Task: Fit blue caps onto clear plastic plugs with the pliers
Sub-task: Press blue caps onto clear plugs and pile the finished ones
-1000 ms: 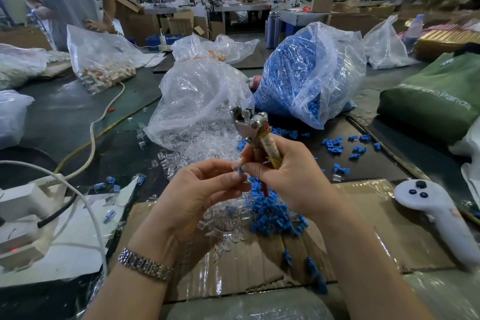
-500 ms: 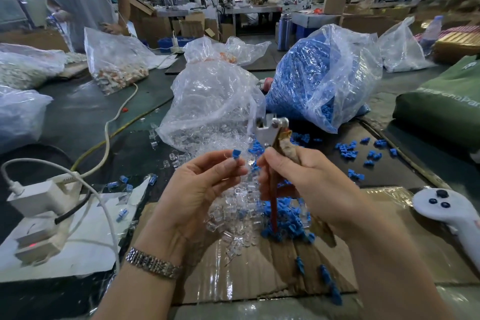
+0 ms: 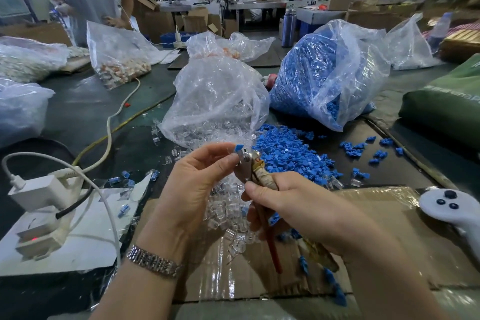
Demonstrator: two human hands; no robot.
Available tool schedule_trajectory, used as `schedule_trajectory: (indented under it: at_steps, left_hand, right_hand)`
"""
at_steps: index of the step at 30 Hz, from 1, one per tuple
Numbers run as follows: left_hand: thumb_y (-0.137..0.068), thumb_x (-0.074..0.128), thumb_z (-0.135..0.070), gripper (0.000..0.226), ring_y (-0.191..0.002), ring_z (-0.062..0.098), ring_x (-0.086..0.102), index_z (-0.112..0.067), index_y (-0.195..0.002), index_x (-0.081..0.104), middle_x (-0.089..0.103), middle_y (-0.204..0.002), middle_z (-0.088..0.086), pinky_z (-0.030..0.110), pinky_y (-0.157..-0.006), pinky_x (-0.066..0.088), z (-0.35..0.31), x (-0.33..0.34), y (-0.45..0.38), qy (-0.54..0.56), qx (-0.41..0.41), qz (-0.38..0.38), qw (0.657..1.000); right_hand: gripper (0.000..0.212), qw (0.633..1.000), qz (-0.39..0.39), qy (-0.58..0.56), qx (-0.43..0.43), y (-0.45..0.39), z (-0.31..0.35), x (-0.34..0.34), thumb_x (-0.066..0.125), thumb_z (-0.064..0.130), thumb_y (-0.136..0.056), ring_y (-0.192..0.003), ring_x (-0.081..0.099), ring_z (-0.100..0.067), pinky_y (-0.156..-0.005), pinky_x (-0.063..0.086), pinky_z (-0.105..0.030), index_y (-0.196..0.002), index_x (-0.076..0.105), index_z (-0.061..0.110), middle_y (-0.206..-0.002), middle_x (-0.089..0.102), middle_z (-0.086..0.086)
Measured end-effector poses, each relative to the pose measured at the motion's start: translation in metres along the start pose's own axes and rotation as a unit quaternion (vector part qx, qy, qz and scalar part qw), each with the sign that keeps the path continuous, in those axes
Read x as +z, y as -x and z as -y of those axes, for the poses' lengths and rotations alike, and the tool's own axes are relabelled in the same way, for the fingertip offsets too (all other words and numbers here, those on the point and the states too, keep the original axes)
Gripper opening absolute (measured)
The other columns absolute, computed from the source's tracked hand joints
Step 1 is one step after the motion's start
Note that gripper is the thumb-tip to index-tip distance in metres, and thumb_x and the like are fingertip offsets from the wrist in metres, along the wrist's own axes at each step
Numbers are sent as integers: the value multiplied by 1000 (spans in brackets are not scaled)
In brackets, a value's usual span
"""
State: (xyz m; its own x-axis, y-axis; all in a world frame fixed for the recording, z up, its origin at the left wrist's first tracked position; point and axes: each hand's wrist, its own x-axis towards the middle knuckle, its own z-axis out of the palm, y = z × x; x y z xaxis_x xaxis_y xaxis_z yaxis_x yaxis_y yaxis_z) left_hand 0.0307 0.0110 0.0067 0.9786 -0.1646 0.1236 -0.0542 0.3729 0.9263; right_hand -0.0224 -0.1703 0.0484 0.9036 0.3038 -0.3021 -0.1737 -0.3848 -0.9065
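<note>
We work over a taped cardboard sheet [image 3: 368, 215] whose near edge runs just below our wrists; to its left lies a white paper sheet [image 3: 85, 236] carrying a power strip [image 3: 41, 239] and its white cable [image 3: 104, 205], and at its right edge a white controller [image 3: 452, 210] rests; beyond the cardboard the dark table [image 3: 85, 109] is hemmed by a clear bag of plugs [image 3: 218, 101] and a bag of blue caps [image 3: 324, 73], so free room is mostly the strip of cardboard beneath our forearms. Loose blue caps [image 3: 288, 153] spill beside the clear bag, and loose clear plugs [image 3: 228, 210] lie heaped under our hands. Our left hand [image 3: 197, 184], fingers curled, pinches a blue cap [image 3: 239, 148] at its fingertips, held right against the metal head of the pliers [image 3: 249, 163]; whether a clear plug sits under it we cannot tell. Our right hand [image 3: 298, 205] wraps its fingers round the pliers' handles, gripping them upright, head tilted towards the left hand.
</note>
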Motion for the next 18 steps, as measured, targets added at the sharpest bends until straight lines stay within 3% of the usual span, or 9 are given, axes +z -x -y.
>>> schedule_trajectory:
  at_steps: [7, 12, 15, 18]
  left_hand:
    - [-66, 90, -25, 38, -105, 27, 72, -13, -101, 79, 77, -105, 13, 37, -96, 52, -2, -7, 1, -68, 4, 10, 998]
    - [-67, 85, -23, 35, -104, 26, 73, -12, -100, 80, 77, -106, 15, 30, -89, 57, -3, -8, 2, -85, -9, 2, 996]
    - [-68, 84, -21, 35, -101, 26, 74, -9, -100, 80, 77, -105, 17, 27, -85, 59, -3, -7, 3, -78, -7, -5, 997]
    - [-71, 81, -18, 33, -100, 26, 74, -7, -102, 79, 77, -105, 17, 26, -84, 58, -3, -8, 3, -76, -4, -10, 997]
  right_hand:
    - [42, 1000, 8, 7, 4, -4, -6, -4, 54, 47, -102, -77, 72, -22, -80, 59, -40, -103, 63, 6, -90, 76, -12]
    - [47, 1000, 21, 1, -2, -8, -10, -6, 54, 48, -102, -76, 73, -25, -81, 62, -44, -103, 64, 2, -81, 73, -9]
    - [47, 1000, 14, -10, -12, -10, -11, -3, 56, 49, -101, -72, 70, -31, -81, 61, -57, -88, 64, 5, -73, 68, -8]
    - [45, 999, -2, -22, -26, -12, -11, 4, 55, 46, -103, -63, 62, -34, -72, 59, -57, -74, 60, 11, -67, 63, -10]
